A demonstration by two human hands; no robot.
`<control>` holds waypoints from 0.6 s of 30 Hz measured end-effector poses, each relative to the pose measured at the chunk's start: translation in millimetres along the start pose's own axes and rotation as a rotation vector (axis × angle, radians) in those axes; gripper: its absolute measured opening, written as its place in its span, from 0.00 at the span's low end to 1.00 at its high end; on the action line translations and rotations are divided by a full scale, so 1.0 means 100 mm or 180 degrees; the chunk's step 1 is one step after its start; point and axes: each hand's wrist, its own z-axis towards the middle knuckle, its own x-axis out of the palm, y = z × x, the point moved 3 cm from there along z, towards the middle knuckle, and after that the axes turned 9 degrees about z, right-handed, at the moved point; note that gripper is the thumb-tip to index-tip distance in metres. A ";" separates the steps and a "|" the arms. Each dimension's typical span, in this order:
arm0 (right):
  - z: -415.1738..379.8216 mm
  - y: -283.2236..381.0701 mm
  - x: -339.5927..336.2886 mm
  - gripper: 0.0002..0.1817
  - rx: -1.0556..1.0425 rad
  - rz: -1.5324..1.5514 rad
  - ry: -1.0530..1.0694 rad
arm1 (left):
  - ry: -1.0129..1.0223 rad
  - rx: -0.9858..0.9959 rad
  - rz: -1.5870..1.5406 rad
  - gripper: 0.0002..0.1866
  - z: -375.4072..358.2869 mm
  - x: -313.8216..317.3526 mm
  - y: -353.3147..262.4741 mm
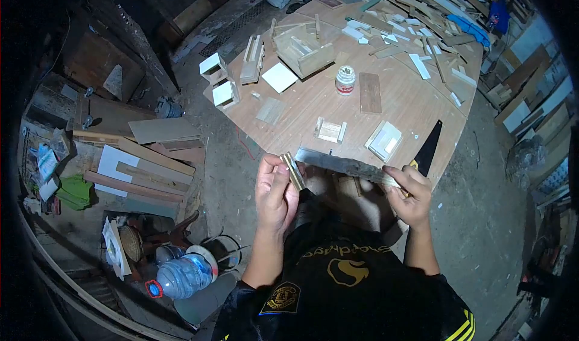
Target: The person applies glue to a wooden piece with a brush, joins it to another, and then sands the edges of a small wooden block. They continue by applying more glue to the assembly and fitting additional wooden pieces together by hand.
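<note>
My left hand (pixel 276 190) is closed around a small layered wooden piece (pixel 294 171), pinched between thumb and fingers in front of my chest. In my right hand (pixel 411 196) is one end of a long flat grey strip (pixel 344 165), dark and worn along its middle. Its far end reaches left, right beside the wooden piece. Just beyond the hands, on the wooden table, lie a small wooden frame-like part (pixel 330 130) and a stacked block with a white top (pixel 384 141). A handsaw (pixel 429 143) with a black blade lies near my right hand, its handle partly hidden.
On the round-edged wooden table (pixel 301 115) stand a white jar (pixel 345 80), a brown board (pixel 370 92), an open wooden box (pixel 304 51) and white-topped boxes (pixel 220 78). Offcuts (pixel 398 30) crowd the far right. A large water bottle (pixel 181 276) lies at lower left, below stacked boards (pixel 145 178).
</note>
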 end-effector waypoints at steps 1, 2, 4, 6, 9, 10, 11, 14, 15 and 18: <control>-0.01 0.00 0.00 0.19 -0.0002 0.0034 0.0064 | -0.0071 0.0020 0.0025 0.04 0.00 -0.01 0.01; -0.01 0.00 0.00 0.19 -0.0004 0.0031 0.0064 | -0.0069 0.0021 0.0023 0.04 0.00 -0.02 0.02; -0.02 -0.02 0.01 0.19 -0.0004 -0.0077 0.0097 | -0.0161 0.0173 0.0075 0.05 -0.01 -0.04 0.01; -0.02 -0.02 0.00 0.19 0.0052 -0.0030 0.0106 | -0.0126 0.0128 0.0060 0.07 0.00 -0.04 0.00; -0.01 -0.03 0.01 0.19 0.0147 0.0085 0.0195 | -0.0161 -0.0046 0.0018 0.11 -0.02 0.01 -0.02; 0.00 -0.03 0.02 0.19 0.0187 0.0150 0.0276 | -0.0233 -0.0174 -0.0012 0.12 -0.03 0.02 -0.02; -0.01 -0.03 0.04 0.19 0.0189 0.0153 0.0281 | -0.0238 -0.0174 -0.0011 0.12 -0.03 0.00 -0.01; -0.04 -0.10 0.07 0.18 0.0369 0.0392 0.0327 | 0.0013 -0.0234 -0.0200 0.14 -0.03 -0.06 0.04; -0.05 -0.13 0.07 0.17 0.0460 0.0482 0.0408 | 0.0174 -0.0292 -0.0317 0.14 -0.04 -0.07 0.05; -0.02 -0.14 0.11 0.17 0.0557 0.0630 0.0396 | 0.0494 -0.0337 -0.0506 0.14 -0.03 -0.09 0.09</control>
